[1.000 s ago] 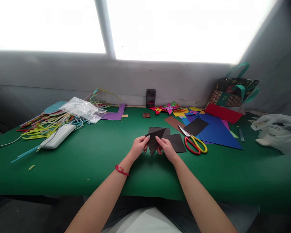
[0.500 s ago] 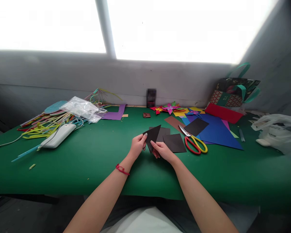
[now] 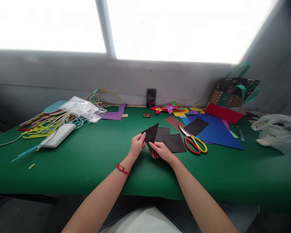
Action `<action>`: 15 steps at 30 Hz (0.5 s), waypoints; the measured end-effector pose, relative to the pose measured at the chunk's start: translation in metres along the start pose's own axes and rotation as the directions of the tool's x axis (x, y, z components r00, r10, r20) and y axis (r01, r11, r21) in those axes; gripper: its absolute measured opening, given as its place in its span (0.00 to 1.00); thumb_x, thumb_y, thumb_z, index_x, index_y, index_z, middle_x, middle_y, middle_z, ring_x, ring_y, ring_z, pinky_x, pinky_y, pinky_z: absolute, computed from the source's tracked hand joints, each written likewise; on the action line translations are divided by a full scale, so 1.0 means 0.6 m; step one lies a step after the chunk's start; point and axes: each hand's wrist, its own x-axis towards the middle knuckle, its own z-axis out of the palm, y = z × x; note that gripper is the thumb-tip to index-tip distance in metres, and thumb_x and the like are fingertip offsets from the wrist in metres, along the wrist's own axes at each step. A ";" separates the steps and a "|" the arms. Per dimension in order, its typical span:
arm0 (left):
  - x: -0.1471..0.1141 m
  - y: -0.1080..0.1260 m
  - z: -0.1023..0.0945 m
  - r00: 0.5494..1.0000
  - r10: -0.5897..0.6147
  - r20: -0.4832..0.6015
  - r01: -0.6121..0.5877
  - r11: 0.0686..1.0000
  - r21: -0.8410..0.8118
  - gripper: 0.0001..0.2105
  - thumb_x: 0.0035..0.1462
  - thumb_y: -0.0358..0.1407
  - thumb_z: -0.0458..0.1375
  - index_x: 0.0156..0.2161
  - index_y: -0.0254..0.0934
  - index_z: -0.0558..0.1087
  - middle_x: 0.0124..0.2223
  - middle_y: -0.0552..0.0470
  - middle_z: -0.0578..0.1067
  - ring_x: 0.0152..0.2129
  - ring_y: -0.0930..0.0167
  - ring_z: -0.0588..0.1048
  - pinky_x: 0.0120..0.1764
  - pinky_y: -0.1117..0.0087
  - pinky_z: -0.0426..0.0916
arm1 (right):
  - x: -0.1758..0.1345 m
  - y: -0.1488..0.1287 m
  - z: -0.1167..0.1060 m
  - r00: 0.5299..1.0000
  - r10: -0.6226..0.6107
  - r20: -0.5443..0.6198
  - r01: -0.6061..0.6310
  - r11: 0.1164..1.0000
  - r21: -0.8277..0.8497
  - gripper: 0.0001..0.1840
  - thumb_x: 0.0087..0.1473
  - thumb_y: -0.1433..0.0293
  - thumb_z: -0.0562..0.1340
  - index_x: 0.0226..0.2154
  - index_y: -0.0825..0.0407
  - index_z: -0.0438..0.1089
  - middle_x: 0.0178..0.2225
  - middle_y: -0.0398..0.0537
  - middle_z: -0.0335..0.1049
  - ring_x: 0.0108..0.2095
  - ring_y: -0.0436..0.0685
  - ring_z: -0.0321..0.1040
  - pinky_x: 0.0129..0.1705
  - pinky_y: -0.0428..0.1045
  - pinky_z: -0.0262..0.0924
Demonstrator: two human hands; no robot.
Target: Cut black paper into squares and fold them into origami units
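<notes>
A sheet of black paper, folded into a triangle, is held up over the table between both hands. My left hand pinches its left corner, thumb on top. At the lower corner my right hand grips it, the thumb lying along the near face and the other fingers partly hidden behind. Just right of the hands, black paper squares lie flat on the green table. Scissors with one red and one yellow handle rest beside them, blades parted and pointing away from me.
Blue card, a red packet, a gift bag and a plastic bag lie to the right. Bright paper flowers sit at the back. A white power strip and coloured pipe cleaners occupy the left.
The folded black paper has shifted slightly left and tilted a little, still between both hands. My right hand has moved slightly left and down along its edge.
</notes>
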 end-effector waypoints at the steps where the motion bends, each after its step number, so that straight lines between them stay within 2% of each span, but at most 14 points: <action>1: 0.001 0.000 -0.001 1.000 -0.005 -0.005 0.004 1.000 -0.012 0.20 0.51 0.49 0.50 0.17 0.36 0.56 0.11 0.60 0.57 0.08 0.79 0.59 0.14 0.76 0.55 | 0.000 -0.001 0.001 1.000 -0.002 0.024 0.002 1.000 0.008 0.24 0.51 0.52 0.50 0.24 0.56 0.67 0.13 0.41 0.62 0.13 0.46 0.57 0.14 0.41 0.48; 4: 0.002 0.000 -0.002 1.000 -0.019 -0.010 0.018 0.999 -0.038 0.20 0.51 0.48 0.50 0.17 0.36 0.56 0.11 0.61 0.56 0.08 0.79 0.58 0.14 0.76 0.54 | -0.001 0.000 0.001 0.998 -0.021 0.051 0.021 1.000 0.001 0.23 0.52 0.53 0.50 0.24 0.55 0.67 0.14 0.42 0.63 0.14 0.46 0.58 0.15 0.42 0.48; 10: 0.000 0.001 0.000 0.999 0.004 -0.045 -0.004 1.000 -0.010 0.20 0.52 0.48 0.50 0.17 0.36 0.54 0.11 0.61 0.56 0.08 0.79 0.58 0.15 0.76 0.54 | 0.005 0.008 0.003 0.999 -0.032 -0.007 0.032 0.999 -0.038 0.22 0.52 0.54 0.51 0.21 0.54 0.65 0.11 0.39 0.61 0.12 0.46 0.57 0.15 0.42 0.49; 15: -0.002 0.001 -0.004 0.995 0.055 -0.083 -0.052 0.998 0.034 0.20 0.53 0.47 0.49 0.18 0.37 0.54 0.11 0.60 0.56 0.09 0.79 0.59 0.16 0.76 0.55 | 0.002 0.004 0.004 0.999 -0.010 0.041 0.012 0.999 -0.037 0.21 0.51 0.54 0.52 0.25 0.55 0.66 0.14 0.41 0.64 0.15 0.47 0.59 0.15 0.42 0.50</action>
